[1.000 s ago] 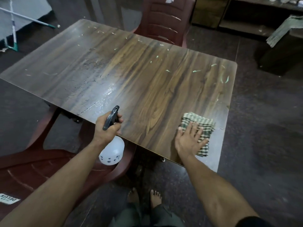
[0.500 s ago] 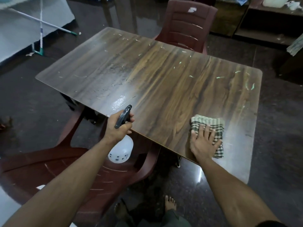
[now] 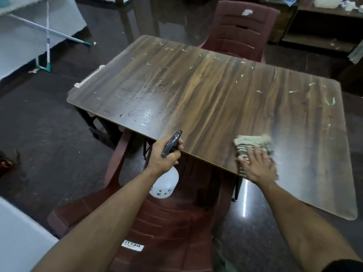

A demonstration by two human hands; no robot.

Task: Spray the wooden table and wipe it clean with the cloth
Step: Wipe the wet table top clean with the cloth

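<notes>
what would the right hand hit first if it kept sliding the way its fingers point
Nothing that shows. The right hand lies flat on the cloth, fingers pointing across the table toward the far edge. That stretch of tabletop holds only pale smears, though blur makes the exact line uncertain.

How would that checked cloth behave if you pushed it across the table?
The checked cloth looks soft and floppy: its folded edges are rumpled under the flat right hand. It would probably bunch unless pressed. On the glossy wooden table it likely slides easily.
</notes>
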